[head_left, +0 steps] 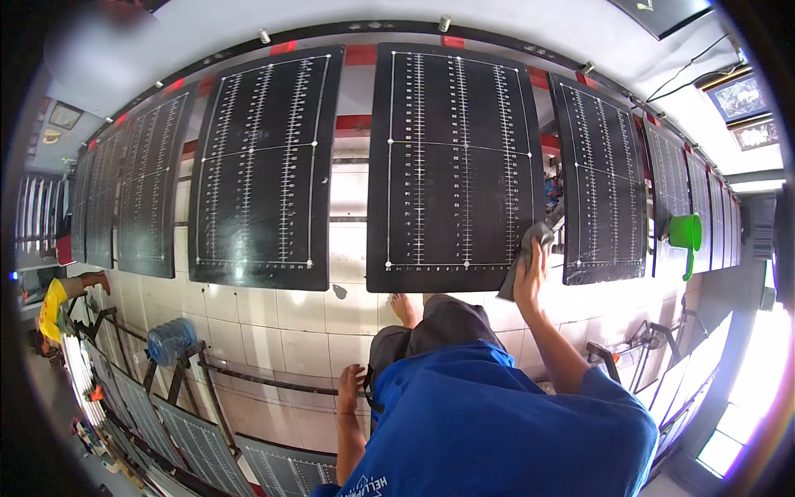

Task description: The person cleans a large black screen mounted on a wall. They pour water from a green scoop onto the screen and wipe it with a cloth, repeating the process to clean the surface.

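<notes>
Before me lies a black board [431, 199] printed with white scales, ruled lines and small white dots at its corners. My right hand [530, 277] presses a dark grey cloth [537, 234] against the board's lower right edge. The cloth sticks out past the fingertips and hangs below the hand, and part of the grip is hidden. Away from the board, my left hand [351, 385] hangs low by my side with loosely bent fingers apart, seemingly holding nothing.
More such boards stand in a row, with one board [265, 166] on the left and another [603, 182] on the right. A green dipper [686, 234] is at the right. Behind are a blue water jug [171, 341], metal racks and a person in yellow [53, 311].
</notes>
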`<state>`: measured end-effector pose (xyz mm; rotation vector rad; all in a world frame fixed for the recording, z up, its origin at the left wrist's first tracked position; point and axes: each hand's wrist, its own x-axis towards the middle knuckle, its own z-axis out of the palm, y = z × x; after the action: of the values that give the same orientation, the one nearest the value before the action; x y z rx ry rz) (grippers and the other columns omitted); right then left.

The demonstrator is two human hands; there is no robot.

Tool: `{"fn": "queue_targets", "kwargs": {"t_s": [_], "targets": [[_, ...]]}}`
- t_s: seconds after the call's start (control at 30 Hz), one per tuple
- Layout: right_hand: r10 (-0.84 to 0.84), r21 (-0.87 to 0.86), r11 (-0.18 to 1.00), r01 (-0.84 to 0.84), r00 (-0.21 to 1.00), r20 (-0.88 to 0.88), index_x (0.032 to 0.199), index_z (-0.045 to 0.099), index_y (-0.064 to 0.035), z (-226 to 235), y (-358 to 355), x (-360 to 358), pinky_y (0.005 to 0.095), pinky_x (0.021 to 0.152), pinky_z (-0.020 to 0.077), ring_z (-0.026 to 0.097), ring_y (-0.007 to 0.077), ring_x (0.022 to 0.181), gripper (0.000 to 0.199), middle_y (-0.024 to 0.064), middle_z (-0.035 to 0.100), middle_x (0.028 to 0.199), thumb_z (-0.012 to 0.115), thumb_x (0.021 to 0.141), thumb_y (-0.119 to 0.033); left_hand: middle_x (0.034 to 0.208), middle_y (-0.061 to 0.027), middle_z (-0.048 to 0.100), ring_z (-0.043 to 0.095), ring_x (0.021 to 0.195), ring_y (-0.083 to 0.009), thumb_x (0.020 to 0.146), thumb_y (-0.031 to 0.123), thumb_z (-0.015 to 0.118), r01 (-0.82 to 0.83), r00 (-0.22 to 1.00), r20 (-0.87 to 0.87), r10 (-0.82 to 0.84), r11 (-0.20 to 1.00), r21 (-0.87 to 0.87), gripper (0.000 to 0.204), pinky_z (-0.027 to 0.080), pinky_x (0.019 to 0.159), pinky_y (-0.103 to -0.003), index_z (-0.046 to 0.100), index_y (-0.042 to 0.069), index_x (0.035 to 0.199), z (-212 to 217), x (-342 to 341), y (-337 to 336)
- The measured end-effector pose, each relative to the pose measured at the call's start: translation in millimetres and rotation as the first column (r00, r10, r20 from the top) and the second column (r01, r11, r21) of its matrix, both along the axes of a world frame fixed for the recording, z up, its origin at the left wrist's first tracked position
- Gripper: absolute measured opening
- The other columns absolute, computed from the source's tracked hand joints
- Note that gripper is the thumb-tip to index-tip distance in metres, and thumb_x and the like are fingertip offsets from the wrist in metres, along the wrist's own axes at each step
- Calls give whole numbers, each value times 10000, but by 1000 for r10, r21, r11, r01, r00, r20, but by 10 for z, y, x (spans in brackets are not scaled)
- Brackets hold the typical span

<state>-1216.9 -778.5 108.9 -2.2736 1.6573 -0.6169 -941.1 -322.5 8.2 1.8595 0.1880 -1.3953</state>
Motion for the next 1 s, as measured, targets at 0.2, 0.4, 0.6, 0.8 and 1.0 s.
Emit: {"fn": "queue_targets", "kwargs": {"t_s": [0.2,0.4,0.6,0.8,1.0], "targets": [[-96,-64,994,92,994,-58,1475,435,-97,38,-1292,1539,520,1206,237,312,435,1443,561,243,429,1502,545,956,-280,1137,-112,702,644,980,-193,1030,399,486,28,995,93,-28,1000,3,456,510,772,-322,647,20,1226,29,-26,297],[634,-149,752,-642,767,-98,1351,551,-69,-27,599,2674,439,1209,305,387,336,1445,489,166,441,1531,615,896,-237,1112,-120,705,667,914,-204,1014,425,477,121,985,126,-117,992,-27,497,533,748,-353,612,-2,1232,-378,229,523],[557,-83,829,-553,830,33,1184,666,-156,77,727,897,420,1093,469,526,304,1341,415,114,543,1445,729,774,-149,1191,-133,685,681,941,-252,998,425,456,187,982,-15,-187,982,18,500,527,777,-401,557,41,1302,-522,583,-26],[-28,209,977,-33,958,286,1313,610,-88,535,323,-799,400,1043,465,596,319,1236,396,198,601,1346,623,918,-109,1258,-125,652,660,977,-268,1034,423,411,213,975,-76,-207,974,73,502,517,815,-443,517,51,1355,-807,567,-236],[-340,383,869,-312,184,922,1439,483,-65,1602,-559,-1963,406,1064,463,549,268,1291,482,155,560,1399,496,1018,-301,1257,-111,652,652,973,-270,1043,407,383,290,951,-159,-265,943,161,502,513,832,-456,508,65,1389,-913,255,-502]]}}
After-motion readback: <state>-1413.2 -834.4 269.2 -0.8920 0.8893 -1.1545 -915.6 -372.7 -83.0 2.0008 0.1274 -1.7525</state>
